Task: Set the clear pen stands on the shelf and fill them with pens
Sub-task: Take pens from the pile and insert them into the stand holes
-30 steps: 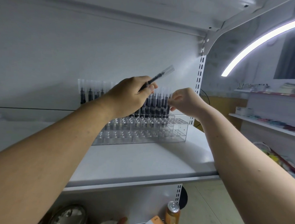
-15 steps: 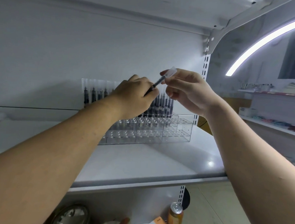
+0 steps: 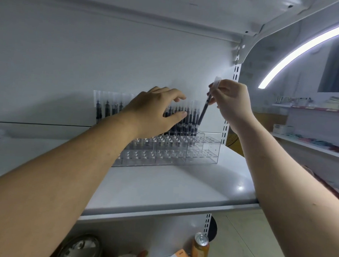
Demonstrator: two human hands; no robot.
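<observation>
The right hand (image 3: 231, 105) pinches a single pen (image 3: 204, 110) near its upper, clear-capped end, thumb and fingers curled round it, which leaves the dark lower part free to be guided into a hole. The pen's long axis runs steeply but not quite upright: the cap leans up and to the right, and the dark end points down and to the left, just above the right end of the back row in the clear stand (image 3: 202, 151). That slant looks like an approach angle, so the pen would have to be brought upright before it drops in. The left hand (image 3: 155, 112) is spread open and holds nothing, its fingers arched over the tops of the standing pens (image 3: 107, 110), probably to steady them or keep them apart from the newcomer; whether it touches them cannot be told. The stand sits toward the back edge of the shelf (image 3: 162, 188), nearer its right end, well away from the front edge. Its back row is largely filled, while the front tiers and the rightmost section show bare holes, so much filling remains.
</observation>
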